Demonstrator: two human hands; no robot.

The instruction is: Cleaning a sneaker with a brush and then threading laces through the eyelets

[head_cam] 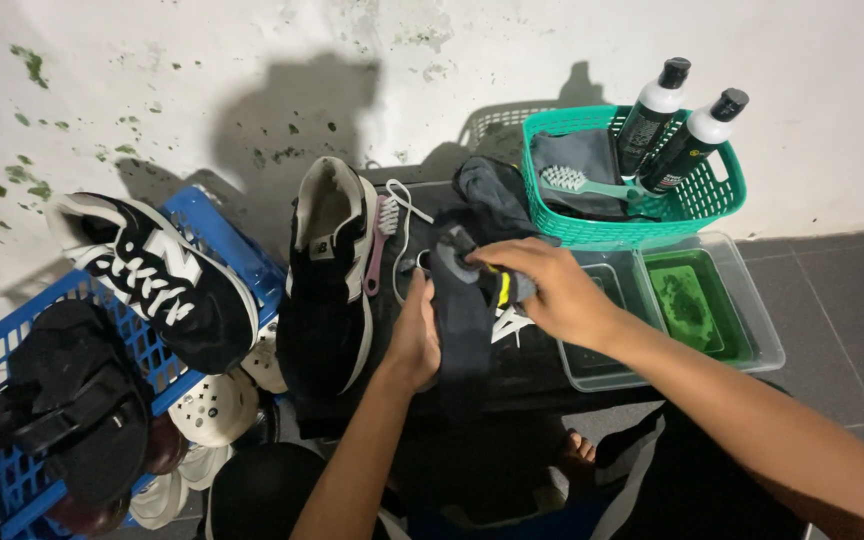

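Note:
My left hand (415,340) grips a dark insole (460,300), holding it upright over a black-covered surface. My right hand (550,290) closes over a small brush with a yellow part (501,288) and presses it on the insole's upper part. Just left of the insole lies a black sneaker with white trim (328,270), opening up. Beside that shoe sits a pink-handled brush (380,240), with a white shoelace (404,225) curling past it.
A teal basket (712,205) at the back right holds two black-and-white bottles (652,115), a grey cloth and a green brush. A clear tub of green liquid (697,305) sits in front. A blue crate (207,225) at left carries several shoes, including a black-and-white sneaker (162,275).

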